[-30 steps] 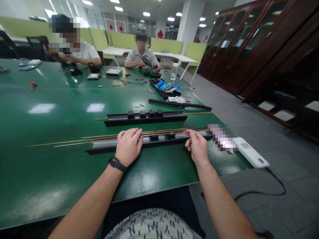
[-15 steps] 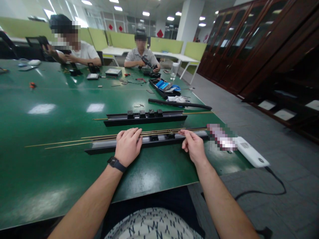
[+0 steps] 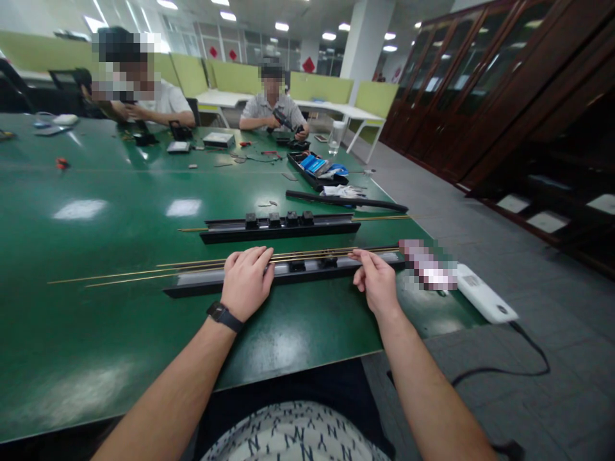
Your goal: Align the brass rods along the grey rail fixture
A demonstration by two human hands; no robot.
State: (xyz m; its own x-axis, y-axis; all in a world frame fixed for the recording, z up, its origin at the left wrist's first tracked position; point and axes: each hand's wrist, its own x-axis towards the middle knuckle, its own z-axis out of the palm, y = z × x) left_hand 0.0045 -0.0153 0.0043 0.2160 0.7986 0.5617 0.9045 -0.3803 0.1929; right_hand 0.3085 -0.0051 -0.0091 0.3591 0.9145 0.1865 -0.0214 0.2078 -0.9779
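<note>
A long black rail (image 3: 307, 271) with small black blocks lies across the green table (image 3: 120, 320) in front of me. Thin brass rods (image 3: 144, 270) run along its top and stick out far to the left. My left hand (image 3: 246, 283), with a dark watch on the wrist, rests flat on the rail and rods, fingers stretched out. My right hand (image 3: 376, 282) pinches one brass rod near the rail's right part, fingers curled.
A second black rail (image 3: 281, 226) with several blocks lies just beyond, then a black bar (image 3: 346, 201) and a tray of parts (image 3: 317, 168). A white power strip (image 3: 485, 299) overhangs the table's right edge. Two people sit working at the far side.
My right hand has slid a little to the left along the rail with the brass rod, whose left end moved in to the right. My left hand has stayed put.
</note>
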